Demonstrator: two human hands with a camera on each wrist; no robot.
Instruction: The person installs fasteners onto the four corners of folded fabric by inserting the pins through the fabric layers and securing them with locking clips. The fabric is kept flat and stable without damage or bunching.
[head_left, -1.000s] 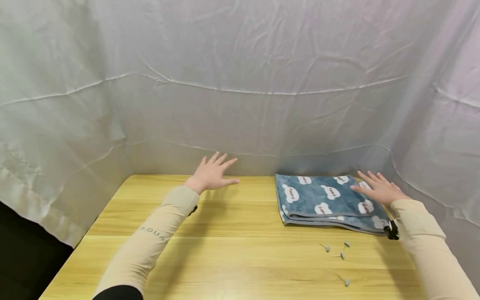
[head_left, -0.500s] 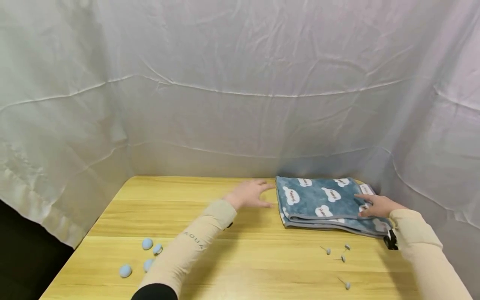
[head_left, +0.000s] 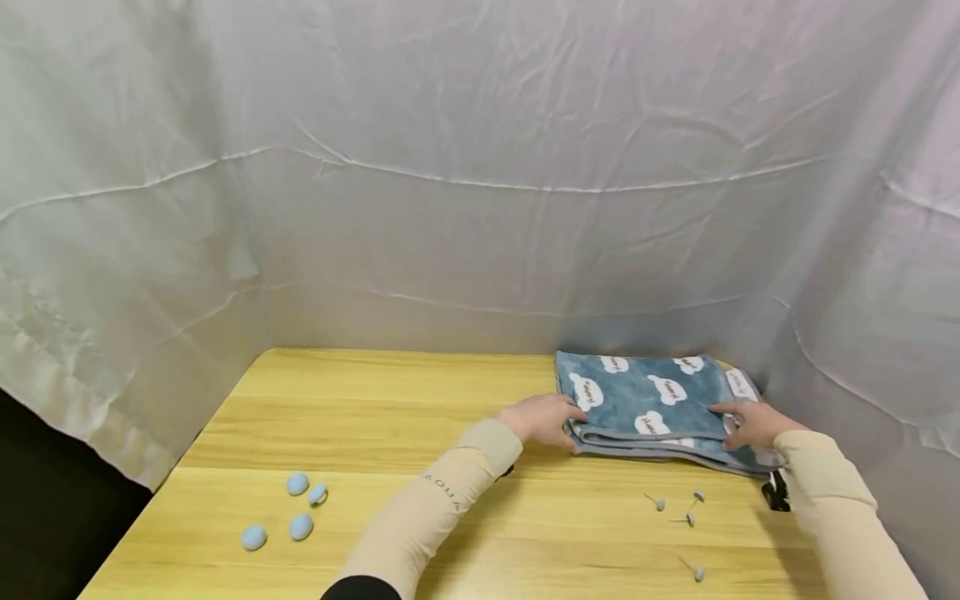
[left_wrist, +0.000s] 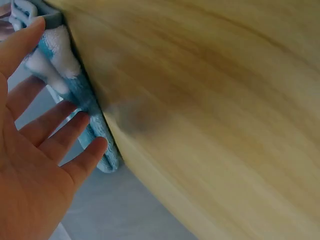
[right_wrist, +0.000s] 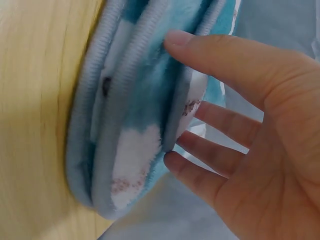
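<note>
A folded blue blanket [head_left: 630,387] with white bear-head patches and grey edging lies at the back right of the table. At its front left corner is my left hand [head_left: 540,419], with the fingertips right at the edge. The left wrist view shows those loosely spread fingers [left_wrist: 60,135] beside the blanket's folded side [left_wrist: 82,92], thumb near the layered corner. Over the blanket's right part is my right hand [head_left: 757,423]. In the right wrist view its thumb [right_wrist: 180,40] overlaps the fabric while the other fingertips meet the upper layer's edge, thumb and fingers apart.
Several light blue round caps [head_left: 254,537] lie at the front left of the wooden table [head_left: 360,408]. Several small pins with grey heads [head_left: 660,504] lie in front of the blanket. Pale curtains [head_left: 480,242] hang behind and at both sides.
My left hand has moved right and down from the back middle to the blanket's left corner, uncovering the blue caps. My right hand has lowered onto the blanket's right part.
</note>
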